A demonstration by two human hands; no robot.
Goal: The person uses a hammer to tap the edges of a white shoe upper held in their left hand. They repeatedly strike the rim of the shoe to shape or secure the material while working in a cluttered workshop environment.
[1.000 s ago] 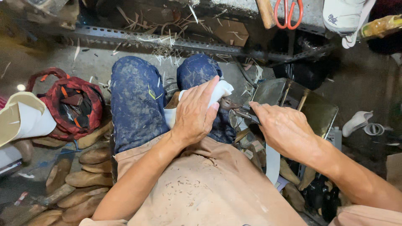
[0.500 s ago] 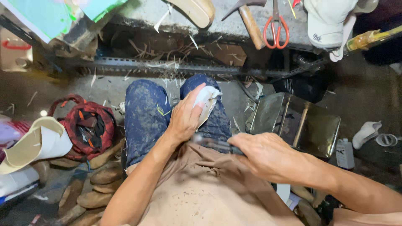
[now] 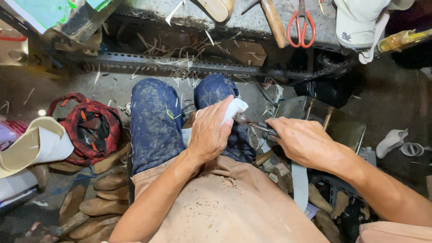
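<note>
Your left hand (image 3: 210, 135) grasps a white shoe piece (image 3: 233, 108) on your knee. Your right hand (image 3: 302, 141) is clenched around pliers (image 3: 252, 124), whose tip touches the piece.

Left hand (image 3: 210, 132) clamps white shoe piece (image 3: 233, 108) on right knee. Right hand (image 3: 302, 140) grips pliers (image 3: 252, 124), tip at the white piece. Red-handled scissors (image 3: 300, 24) on far bench, wooden lasts (image 3: 96, 204) near left.
</note>
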